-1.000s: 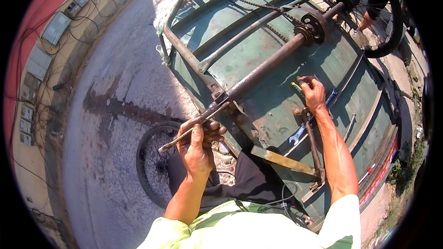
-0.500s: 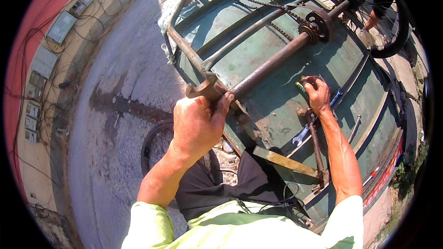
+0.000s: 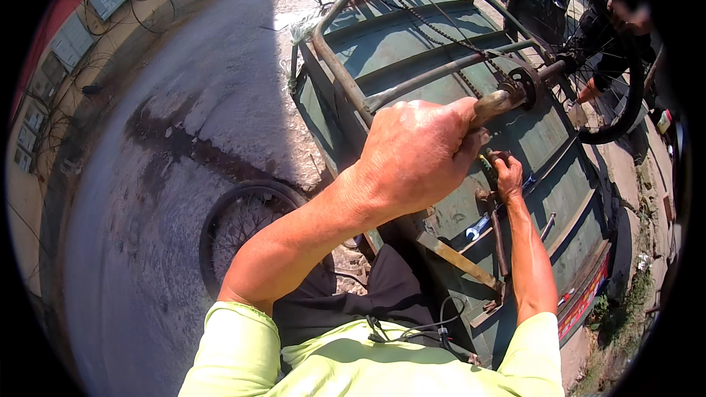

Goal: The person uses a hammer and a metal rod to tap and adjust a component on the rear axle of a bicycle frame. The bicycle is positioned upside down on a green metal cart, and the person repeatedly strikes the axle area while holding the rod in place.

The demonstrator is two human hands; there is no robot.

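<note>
My left hand (image 3: 423,151) is raised over the upturned green cart bed (image 3: 463,187), its fingers closed round a rusty curved metal piece (image 3: 498,106). The palm side is hidden. Behind that piece lie a sprocket (image 3: 523,87) and the rusty axle (image 3: 553,70), the hand covering the axle's near part. Lower right, my right hand (image 3: 507,175) pinches a slim green object with a yellow tip (image 3: 485,165), too small to name. Beneath the right hand and forearm are a rusty hammer-like tool (image 3: 500,242) and a blue-and-silver wrench (image 3: 478,227).
A spoked wheel (image 3: 634,95) stands at the upper right, with another person's hand (image 3: 631,18) near it. A loose wheel (image 3: 208,239) lies on the concrete at left. A narrow wooden strip (image 3: 457,259) and a metal rod (image 3: 548,226) rest on the cart.
My left hand has moved right and up from the axle's near end, carrying the rusty metal piece. My right hand still pinches the green object. The view has shifted; another person's hands now show by the wheel.
</note>
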